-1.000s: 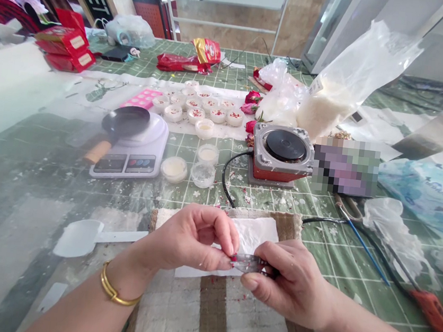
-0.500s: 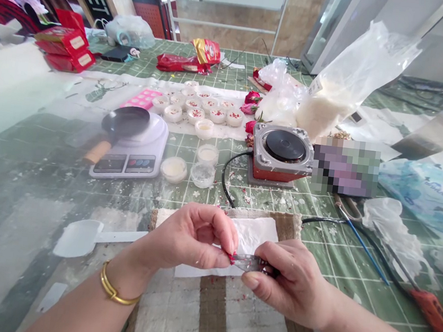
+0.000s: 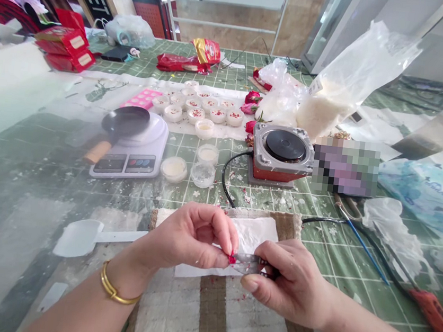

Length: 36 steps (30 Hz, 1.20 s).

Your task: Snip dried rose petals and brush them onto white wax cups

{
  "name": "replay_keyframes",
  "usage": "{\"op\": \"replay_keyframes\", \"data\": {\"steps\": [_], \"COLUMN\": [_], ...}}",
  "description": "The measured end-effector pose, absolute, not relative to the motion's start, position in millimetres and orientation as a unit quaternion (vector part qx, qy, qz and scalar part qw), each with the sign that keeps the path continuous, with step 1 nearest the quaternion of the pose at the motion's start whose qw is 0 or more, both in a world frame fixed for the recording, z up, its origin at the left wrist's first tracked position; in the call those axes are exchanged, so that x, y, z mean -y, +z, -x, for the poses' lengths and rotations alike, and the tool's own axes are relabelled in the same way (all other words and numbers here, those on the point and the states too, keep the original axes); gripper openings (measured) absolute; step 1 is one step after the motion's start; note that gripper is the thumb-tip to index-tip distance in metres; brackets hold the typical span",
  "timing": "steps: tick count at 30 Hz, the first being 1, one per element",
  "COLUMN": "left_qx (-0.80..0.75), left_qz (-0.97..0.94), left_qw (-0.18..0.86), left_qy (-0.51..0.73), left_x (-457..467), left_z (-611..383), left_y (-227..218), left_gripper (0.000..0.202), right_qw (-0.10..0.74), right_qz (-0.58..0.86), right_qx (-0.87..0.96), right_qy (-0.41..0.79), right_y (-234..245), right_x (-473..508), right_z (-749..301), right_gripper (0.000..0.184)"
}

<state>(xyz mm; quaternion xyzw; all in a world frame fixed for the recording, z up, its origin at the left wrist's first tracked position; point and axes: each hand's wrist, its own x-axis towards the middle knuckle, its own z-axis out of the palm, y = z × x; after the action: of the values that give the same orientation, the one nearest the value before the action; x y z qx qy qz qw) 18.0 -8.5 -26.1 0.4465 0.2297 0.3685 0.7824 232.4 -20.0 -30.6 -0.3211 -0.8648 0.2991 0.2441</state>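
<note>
My left hand [image 3: 193, 237] pinches a small red petal scrap [image 3: 231, 259] between thumb and fingertips. My right hand [image 3: 292, 283] is closed round small metal scissors [image 3: 249, 262], whose blades meet the red scrap. Both hands hover over a white paper sheet [image 3: 254, 233] lying on a striped cloth mat [image 3: 212, 314]. Red crumbs dot the paper and mat below the hands.
Beyond the mat stand a white kitchen scale [image 3: 133, 150] with a small black pan [image 3: 124, 122], small wax-filled cups [image 3: 196, 111], a hot plate [image 3: 283, 151] with its black cord, a bag of white flakes [image 3: 333, 101], roses [image 3: 252, 97]. A white spatula [image 3: 85, 236] lies left; tools lie right.
Almost nothing has moved; my left fingers and the scissors shifted very slightly against the red scrap.
</note>
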Motion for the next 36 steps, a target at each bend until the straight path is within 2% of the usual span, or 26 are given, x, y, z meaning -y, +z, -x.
{"op": "replay_keyframes", "data": {"steps": [36], "left_qx": [-0.250], "left_qz": [-0.449], "left_qw": [0.778], "left_qy": [0.362], "left_x": [9.1], "left_z": [-19.1], "left_y": [-26.5], "left_gripper": [0.014], "right_qw": [0.253], "right_qz": [0.321], "right_qx": [0.865], "right_qy": [0.292], "right_y": [-30.0], "right_x": [20.7], "right_z": [-231.1], "right_gripper": [0.035]}}
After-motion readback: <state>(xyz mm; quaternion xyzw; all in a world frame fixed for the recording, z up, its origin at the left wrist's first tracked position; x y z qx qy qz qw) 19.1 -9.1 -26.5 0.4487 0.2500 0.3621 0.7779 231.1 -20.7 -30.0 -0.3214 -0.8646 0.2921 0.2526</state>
